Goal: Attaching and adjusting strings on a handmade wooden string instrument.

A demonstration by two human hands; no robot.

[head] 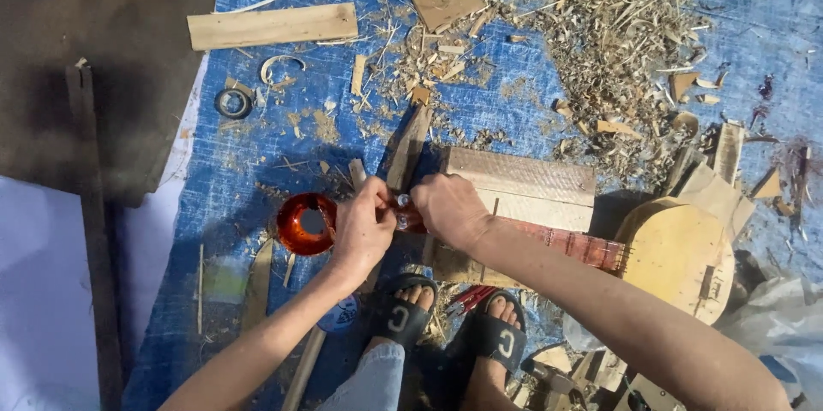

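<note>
From the head camera, both hands meet near the centre of the view over a small stringed instrument. The left hand (364, 227) pinches the tuning pegs (400, 211) at the end of the red neck (566, 244), fingers curled tight around them. The right hand (447, 208) wraps closed over the head of the same neck, just beside the left, the two nearly touching. The neck runs toward 4 o'clock to a pale round wooden body (677, 258), which lies at 3 o'clock from the hands.

Under the neck sits a flat wooden block (523, 184), on a blue tarp (283, 145) that covers the floor. A shiny red ring-shaped cup (304, 224) lies just beside the left hand at 9 o'clock. A dark slat (410, 147) points away from the hands toward 12 o'clock. Farther off at 10 o'clock lie a pale plank (273, 26) and a small roll of tape (233, 103). A thick heap of wood shavings (600, 25) spreads at 1 o'clock. At 6 o'clock, two feet in black sandals (399, 317) rest close below the hands, with red-handled pliers (467, 300) between them.
</note>
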